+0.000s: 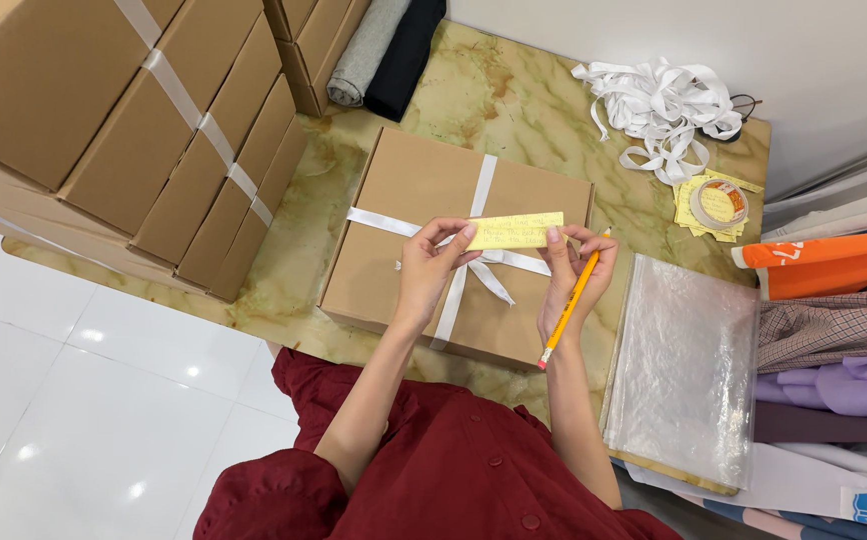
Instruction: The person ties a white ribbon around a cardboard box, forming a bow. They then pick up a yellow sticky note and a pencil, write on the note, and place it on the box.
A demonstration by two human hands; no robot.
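While both hands (499, 270) pinch a yellow note (516, 230), the ribboned cardboard box (409, 210) beneath looks shut, contents hidden.

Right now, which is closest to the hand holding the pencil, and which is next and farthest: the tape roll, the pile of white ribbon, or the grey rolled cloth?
Measured from the right hand in the head view:
1. Tape roll, on the yellow notes on its right.
2. Pile of white ribbon, at the table's far right corner.
3. Grey rolled cloth, at the far edge on the left.

Both arms reach forward, left grip (432, 262) and right grip (576, 272) pinching.
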